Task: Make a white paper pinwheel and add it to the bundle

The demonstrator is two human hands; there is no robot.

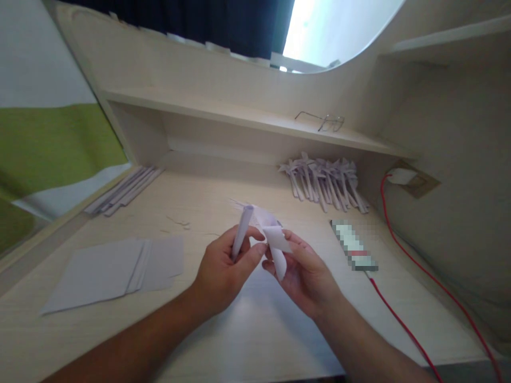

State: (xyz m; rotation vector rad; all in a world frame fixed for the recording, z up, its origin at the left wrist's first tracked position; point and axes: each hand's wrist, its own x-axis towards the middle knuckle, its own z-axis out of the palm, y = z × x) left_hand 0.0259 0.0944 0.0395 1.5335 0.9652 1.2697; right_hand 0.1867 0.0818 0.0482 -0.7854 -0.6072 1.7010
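Note:
My left hand [223, 271] is closed around a rolled paper tube [242, 231], which points up and away from me. Its thumb and forefinger reach toward my right hand [303, 274]. Between the fingers of that right hand is a paper pinwheel [275, 242] with curled white blades. The left thumb tip is close to the pinwheel; whether it touches I cannot tell. Both hands are above the middle of the desk [247, 330]. Part of the pinwheel's centre is hidden by the fingers.
Flat paper sheets [99, 271] lie at the left, with rolled paper tubes [128, 189] behind them. Several finished pinwheels [323, 178] are piled at the back right. A phone [354, 246] with a red cable [403, 324] lies at the right. Glasses [331, 122] rest on the shelf [239, 117].

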